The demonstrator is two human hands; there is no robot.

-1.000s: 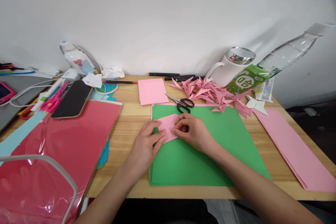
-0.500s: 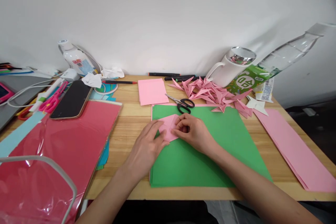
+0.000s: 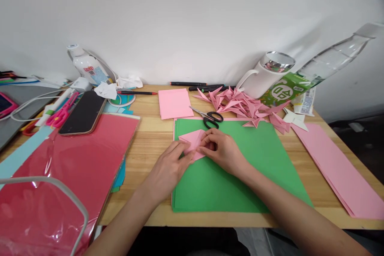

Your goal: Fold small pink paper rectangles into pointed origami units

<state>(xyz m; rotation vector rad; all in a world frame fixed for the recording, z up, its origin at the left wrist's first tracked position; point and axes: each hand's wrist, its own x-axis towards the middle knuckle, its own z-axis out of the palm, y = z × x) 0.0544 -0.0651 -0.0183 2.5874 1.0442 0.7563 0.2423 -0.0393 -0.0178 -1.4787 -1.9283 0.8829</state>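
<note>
A small pink origami paper (image 3: 192,137), partly folded with creases showing, lies over the upper left of a stack of green paper (image 3: 240,184). My left hand (image 3: 174,162) grips its lower left side, thumb and fingers closed on the edge. From the right, my right hand (image 3: 220,150) pinches the same paper between thumb and curled fingers. The thumb tips come close together at the paper's lower middle, and the fingers hide part of the folds. Just beyond the paper lie black-handled scissors (image 3: 211,119), blades pointing left.
Behind are pink square sheets (image 3: 174,104) and a heap of folded pink pieces (image 3: 237,104). A white mug (image 3: 259,78), a green packet (image 3: 283,90) and a clear bottle (image 3: 333,62) stand right. Pink strips (image 3: 339,172) lie right; a phone (image 3: 82,114) and red sheets (image 3: 72,164) left.
My left fingers have slid down along the paper's left side, uncovering its upper left corner. My right hand stays nearly in place, still pinching. The whole view has shifted very slightly.
</note>
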